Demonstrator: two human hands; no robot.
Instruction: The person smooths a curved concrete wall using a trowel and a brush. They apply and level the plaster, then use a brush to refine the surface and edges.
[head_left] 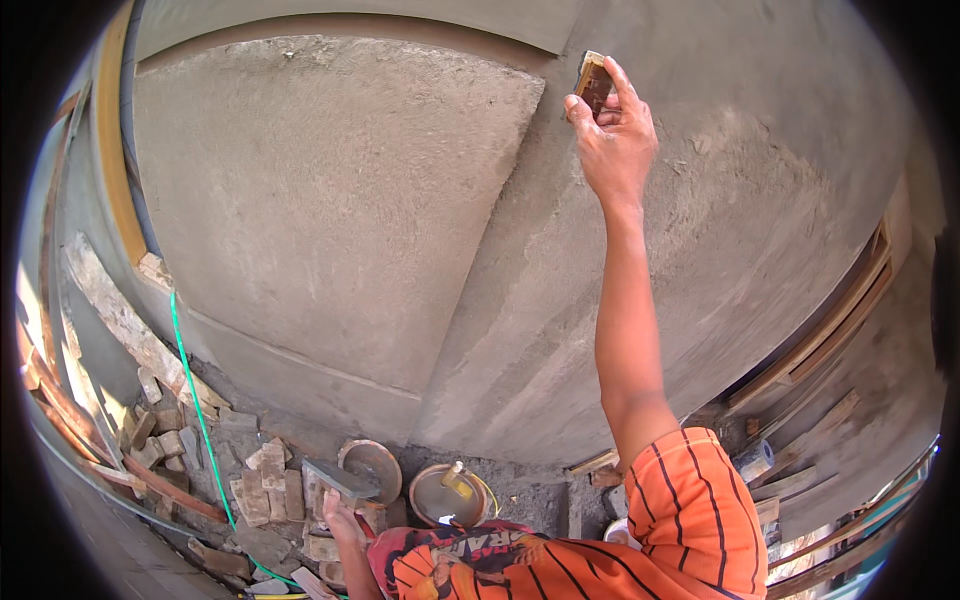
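Note:
My right hand (622, 150) reaches up along the grey plastered wall (330, 220), its fingers and thumb closed on a small brown block (594, 86) with a pale, mortar-smeared edge. The block is at the wall surface, just right of the upper corner of a raised rectangular panel. Low on the left, my left hand (344, 520) grips a flat grey board (342, 478) from below; part of that grip is hidden. Beside the board stand a round bucket (370, 466) and another bucket (424, 500) with a yellow-handled tool (457, 482) lying across it.
Bricks and rubble (262, 480) are heaped at the wall's foot on the left. A green hose (196, 400) runs down past them. Wooden planks (120, 300) lean at the left, and a wooden frame (830, 310) is on the right. Loose boards (785, 487) lie lower right.

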